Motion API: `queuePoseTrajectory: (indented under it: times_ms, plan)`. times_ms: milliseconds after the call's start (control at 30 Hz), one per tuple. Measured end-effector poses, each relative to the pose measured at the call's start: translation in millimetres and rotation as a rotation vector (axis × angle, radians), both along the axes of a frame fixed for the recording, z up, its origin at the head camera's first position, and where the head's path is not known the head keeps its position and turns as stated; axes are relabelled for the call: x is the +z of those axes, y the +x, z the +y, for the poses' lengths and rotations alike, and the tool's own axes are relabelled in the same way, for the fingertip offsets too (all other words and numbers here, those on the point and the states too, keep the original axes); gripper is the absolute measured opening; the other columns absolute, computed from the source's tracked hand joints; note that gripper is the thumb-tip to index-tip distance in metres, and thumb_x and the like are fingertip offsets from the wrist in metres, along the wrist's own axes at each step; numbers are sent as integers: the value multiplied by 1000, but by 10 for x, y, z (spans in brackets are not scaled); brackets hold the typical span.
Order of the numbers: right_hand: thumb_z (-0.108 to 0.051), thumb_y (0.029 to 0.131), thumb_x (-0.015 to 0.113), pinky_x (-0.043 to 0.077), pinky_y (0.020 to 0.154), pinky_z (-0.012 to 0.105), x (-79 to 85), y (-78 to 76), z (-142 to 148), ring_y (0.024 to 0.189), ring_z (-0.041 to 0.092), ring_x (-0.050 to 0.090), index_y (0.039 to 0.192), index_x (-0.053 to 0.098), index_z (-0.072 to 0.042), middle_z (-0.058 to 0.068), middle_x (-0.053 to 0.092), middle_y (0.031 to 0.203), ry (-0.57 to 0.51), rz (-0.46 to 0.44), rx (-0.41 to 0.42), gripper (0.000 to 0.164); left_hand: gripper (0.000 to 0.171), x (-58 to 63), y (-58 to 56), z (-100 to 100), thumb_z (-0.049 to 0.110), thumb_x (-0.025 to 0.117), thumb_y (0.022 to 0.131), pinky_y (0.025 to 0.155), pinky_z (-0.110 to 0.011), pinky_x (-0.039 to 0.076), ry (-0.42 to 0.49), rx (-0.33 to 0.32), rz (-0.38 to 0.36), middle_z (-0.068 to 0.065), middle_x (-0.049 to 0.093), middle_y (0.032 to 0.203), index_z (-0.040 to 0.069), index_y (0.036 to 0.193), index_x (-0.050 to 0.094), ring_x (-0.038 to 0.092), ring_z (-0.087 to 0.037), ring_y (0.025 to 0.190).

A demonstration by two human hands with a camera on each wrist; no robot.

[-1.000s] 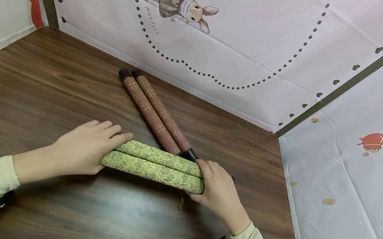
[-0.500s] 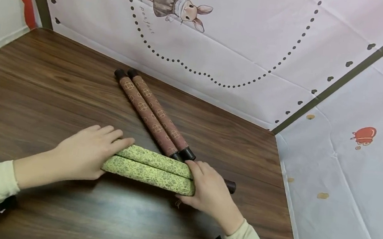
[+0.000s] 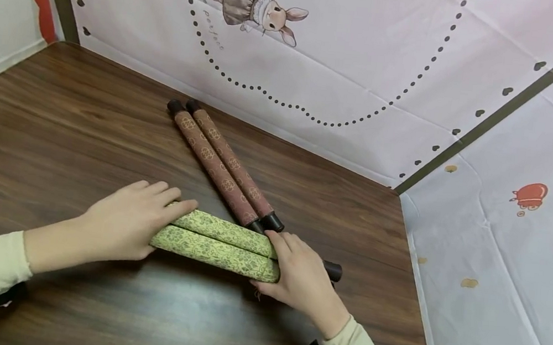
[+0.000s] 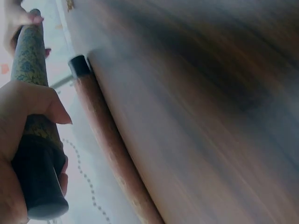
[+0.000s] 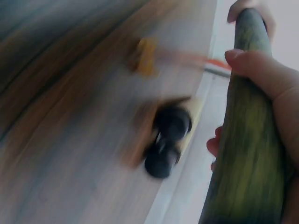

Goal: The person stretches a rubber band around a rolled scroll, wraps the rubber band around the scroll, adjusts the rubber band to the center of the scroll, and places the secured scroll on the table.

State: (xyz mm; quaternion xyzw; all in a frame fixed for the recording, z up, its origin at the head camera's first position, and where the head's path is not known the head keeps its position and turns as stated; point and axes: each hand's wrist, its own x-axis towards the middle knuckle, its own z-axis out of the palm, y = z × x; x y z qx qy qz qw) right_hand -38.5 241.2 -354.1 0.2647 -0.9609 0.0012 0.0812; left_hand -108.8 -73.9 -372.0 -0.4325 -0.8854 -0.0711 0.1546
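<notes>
Right hand [image 3: 304, 275] has neared left hand [image 3: 129, 222] — both curl fingers [image 3: 159, 188] round green scroll [image 3: 214, 251] (brown scroll [image 3: 216, 172] behind).

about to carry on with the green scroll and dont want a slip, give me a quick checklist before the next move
1. Left hand gripping the green scroll: ok, fingers curled round its left part.
2. Right hand gripping it too: ok, near the other end.
3. Green scroll's two rolls together: ok, side by side between the hands.
4. Brown scroll lying on the table: ok.
5. Brown scroll's near ends clear of the right hand: cannot tell, they look very close in the head view.
6. Sharp wrist views of the table: not ok, both are blurred there.
</notes>
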Motion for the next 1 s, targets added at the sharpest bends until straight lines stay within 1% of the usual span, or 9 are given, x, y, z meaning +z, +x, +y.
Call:
queuePoseTrajectory:
  times_ms: [100,167,267,367,433,533,633,800,1000]
  plan:
    - [-62,71,77,55,94,32,-16,-24,-136,108,18,64,140,49,-6,5,65,122,-8,6,46,93,88,-6,40,100,24,86,47,72,-39,52,3,-35,24,-5,64,101,12,130,57,60,-24,90]
    - [-66,71,75,55,95,33,-10,-20,-193,111,19,64,144,45,-6,6,64,125,-19,-17,59,99,89,-14,53,141,26,88,47,71,-39,52,5,-49,37,-5,63,99,13,129,57,60,-24,89]
    - [-69,68,75,54,97,34,24,23,-175,117,19,62,149,40,-9,5,62,130,-38,-48,26,106,89,-23,50,125,26,89,46,73,-38,52,4,-31,22,-4,64,100,14,129,58,60,-23,91]
    - [-66,68,78,53,99,35,41,40,-107,120,19,61,148,43,-11,4,62,133,-46,-39,-6,103,89,-20,40,57,22,87,46,76,-39,52,2,5,-17,-3,64,102,14,130,59,61,-23,94]
    - [-64,70,77,54,97,34,31,29,-93,117,18,63,144,48,-10,3,64,129,-34,-15,7,96,88,-14,42,32,20,85,46,77,-40,52,1,14,-30,-3,64,103,14,130,59,61,-23,95]
    - [-63,72,76,55,94,33,6,-13,-147,112,18,64,139,52,-8,4,66,125,-42,3,48,90,88,-1,59,40,22,86,47,75,-39,52,0,-7,-14,-4,64,102,13,130,58,60,-24,94]
    - [-64,70,77,56,92,32,-5,-40,-230,110,17,65,138,53,-8,3,66,123,-64,14,57,91,89,11,79,55,25,88,46,72,-38,52,3,-12,15,-4,64,101,12,129,58,60,-23,92]
    - [-67,66,78,56,92,31,-19,-50,-295,113,16,64,139,54,-10,1,65,126,-80,14,48,95,88,3,85,62,26,89,45,70,-37,51,9,-13,28,-4,64,99,12,127,59,60,-23,90]
    - [-68,69,75,54,98,33,27,-34,-177,119,18,63,148,45,-13,3,62,135,-79,-61,56,101,89,9,35,-23,24,87,46,74,-37,52,-1,-5,-7,-4,65,102,13,129,59,61,-23,93]
